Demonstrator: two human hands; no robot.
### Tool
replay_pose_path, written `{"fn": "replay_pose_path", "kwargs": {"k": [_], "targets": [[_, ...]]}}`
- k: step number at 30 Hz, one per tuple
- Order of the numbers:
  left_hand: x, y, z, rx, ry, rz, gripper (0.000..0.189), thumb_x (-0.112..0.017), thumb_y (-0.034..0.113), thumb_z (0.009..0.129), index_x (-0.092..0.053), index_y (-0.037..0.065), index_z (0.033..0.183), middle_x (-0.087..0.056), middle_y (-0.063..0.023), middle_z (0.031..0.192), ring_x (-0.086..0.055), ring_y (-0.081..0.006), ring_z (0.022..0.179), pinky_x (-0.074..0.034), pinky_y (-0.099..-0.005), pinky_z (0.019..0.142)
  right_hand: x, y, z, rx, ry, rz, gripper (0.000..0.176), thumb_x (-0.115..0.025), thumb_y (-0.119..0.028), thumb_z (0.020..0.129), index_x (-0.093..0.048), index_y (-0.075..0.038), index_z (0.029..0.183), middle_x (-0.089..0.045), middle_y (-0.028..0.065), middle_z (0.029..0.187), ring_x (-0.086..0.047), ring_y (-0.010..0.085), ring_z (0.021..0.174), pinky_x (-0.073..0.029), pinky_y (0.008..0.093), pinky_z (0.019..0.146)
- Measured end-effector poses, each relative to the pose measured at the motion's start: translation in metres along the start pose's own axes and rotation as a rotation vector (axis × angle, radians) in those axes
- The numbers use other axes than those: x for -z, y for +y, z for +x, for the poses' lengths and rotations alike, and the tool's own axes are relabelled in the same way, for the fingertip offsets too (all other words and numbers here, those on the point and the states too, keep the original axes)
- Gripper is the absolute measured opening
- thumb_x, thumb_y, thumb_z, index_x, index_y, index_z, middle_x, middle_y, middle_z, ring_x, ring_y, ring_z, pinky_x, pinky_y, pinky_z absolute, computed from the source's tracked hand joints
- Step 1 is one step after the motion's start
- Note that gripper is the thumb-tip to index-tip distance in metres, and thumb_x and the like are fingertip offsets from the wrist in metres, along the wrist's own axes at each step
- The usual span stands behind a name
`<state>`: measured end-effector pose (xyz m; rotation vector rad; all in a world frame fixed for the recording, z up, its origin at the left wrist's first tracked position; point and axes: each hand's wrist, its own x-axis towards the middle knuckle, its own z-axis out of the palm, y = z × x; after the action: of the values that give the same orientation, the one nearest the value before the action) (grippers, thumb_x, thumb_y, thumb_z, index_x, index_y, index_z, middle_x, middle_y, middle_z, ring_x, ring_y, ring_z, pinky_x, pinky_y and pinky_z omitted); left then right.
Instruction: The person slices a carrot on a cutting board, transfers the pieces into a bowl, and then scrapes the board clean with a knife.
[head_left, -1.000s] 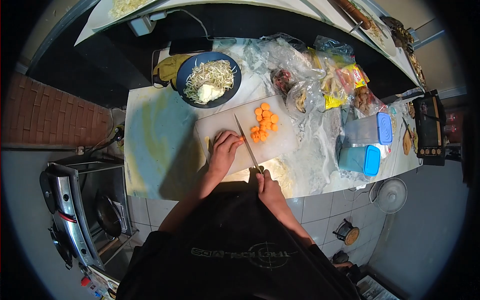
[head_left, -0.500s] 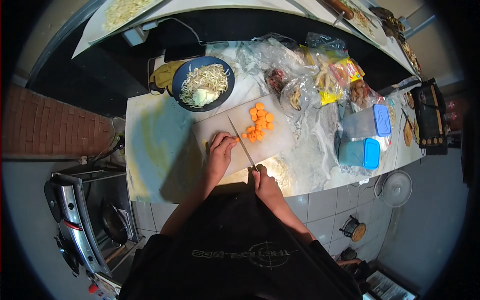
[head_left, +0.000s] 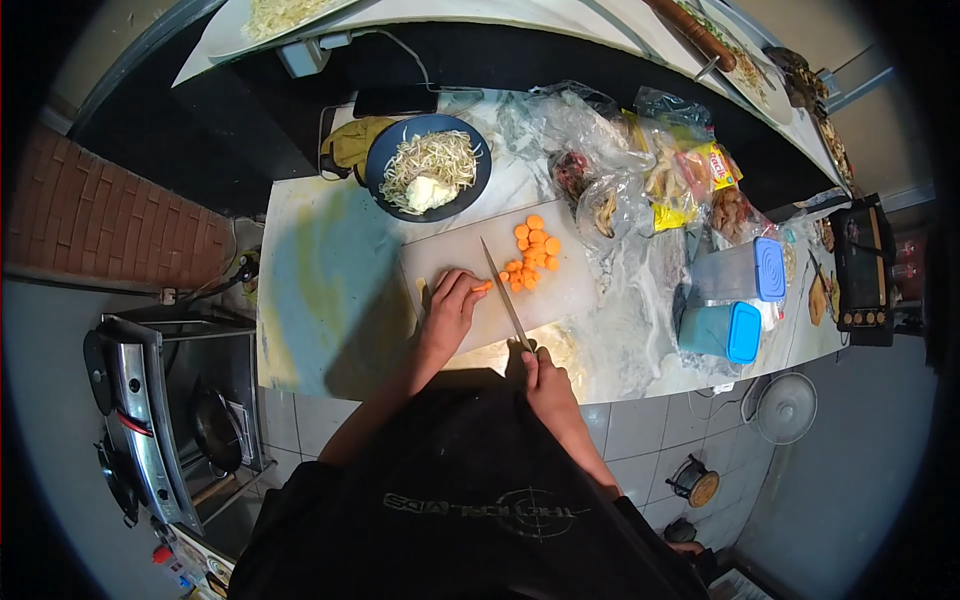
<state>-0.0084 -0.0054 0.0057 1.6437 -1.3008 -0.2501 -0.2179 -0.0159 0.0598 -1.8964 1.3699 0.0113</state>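
My left hand (head_left: 455, 302) is closed on a short piece of carrot (head_left: 482, 287) over the cutting board (head_left: 440, 262). In my right hand (head_left: 544, 378) is the handle of a long knife (head_left: 508, 297), its blade slanting away across the board. The blade lies between the held piece and a loose group of round carrot slices (head_left: 537, 237). Between the blade and the left fingertips there is a small gap. My fingers hide most of the knife's handle.
Behind the board stands a dark plate (head_left: 378, 158) of bean sprouts (head_left: 440, 160). Plastic bags (head_left: 610, 195) with food lie at the back right. Two blue-lidded containers (head_left: 742, 333) stand at the right. A stove (head_left: 150, 430) is at the lower left.
The whole view has shifted a little, so the table sits further right. The knife has moved slightly away from the left fingertips. Both hands keep their hold.
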Motion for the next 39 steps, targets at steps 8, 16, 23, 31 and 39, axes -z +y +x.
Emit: {"fn": "replay_pose_path", "kwargs": {"k": [8,16,23,31,39], "targets": [[-0.001,0.000,0.001,0.029,0.010,-0.052,0.014,-0.071,-0.002,0.081,-0.063,0.000,0.092,-0.064,-0.0131,0.094,-0.061,-0.0340,0.090,-0.049,-0.0415,0.080,-0.001,-0.001,-0.005,0.032,0.003,0.048,0.038,-0.044,-0.034,0.106,-0.053,0.003,0.106,-0.063,0.0343,0.076,-0.061,0.0544,0.075,-0.049,0.0614,0.064],[-0.002,-0.001,0.000,0.046,0.015,-0.044,0.011,-0.070,-0.001,0.082,-0.066,0.000,0.092,-0.065,-0.0122,0.097,-0.062,-0.0327,0.092,-0.050,-0.0404,0.080,0.001,-0.007,-0.004,0.000,-0.050,0.040,0.038,-0.043,-0.034,0.107,-0.052,0.003,0.104,-0.064,0.0335,0.078,-0.062,0.0546,0.079,-0.050,0.0607,0.067],[-0.002,-0.002,-0.001,0.082,-0.001,-0.144,0.013,-0.067,-0.010,0.081,-0.065,-0.002,0.092,-0.064,-0.0118,0.095,-0.062,-0.0329,0.088,-0.052,-0.0412,0.075,-0.003,-0.002,0.004,0.012,-0.089,0.075,0.037,-0.042,-0.034,0.107,-0.053,0.001,0.106,-0.062,0.0326,0.073,-0.062,0.0537,0.076,-0.048,0.0578,0.064],[0.001,-0.002,0.000,0.145,-0.001,-0.107,0.013,-0.072,-0.004,0.081,-0.067,0.000,0.093,-0.067,-0.0114,0.093,-0.065,-0.0310,0.086,-0.053,-0.0384,0.074,-0.014,-0.002,0.008,0.064,0.028,-0.070,0.038,-0.044,-0.035,0.106,-0.050,0.002,0.112,-0.063,0.0306,0.068,-0.063,0.0524,0.068,-0.051,0.0585,0.058],[0.002,0.000,0.003,0.080,0.010,-0.047,0.013,-0.074,0.001,0.081,-0.067,0.001,0.091,-0.068,-0.0108,0.092,-0.065,-0.0302,0.086,-0.052,-0.0386,0.076,0.001,0.007,0.000,0.027,0.034,-0.072,0.034,-0.047,-0.032,0.105,-0.052,0.002,0.106,-0.063,0.0315,0.070,-0.063,0.0519,0.069,-0.050,0.0583,0.058]]}}
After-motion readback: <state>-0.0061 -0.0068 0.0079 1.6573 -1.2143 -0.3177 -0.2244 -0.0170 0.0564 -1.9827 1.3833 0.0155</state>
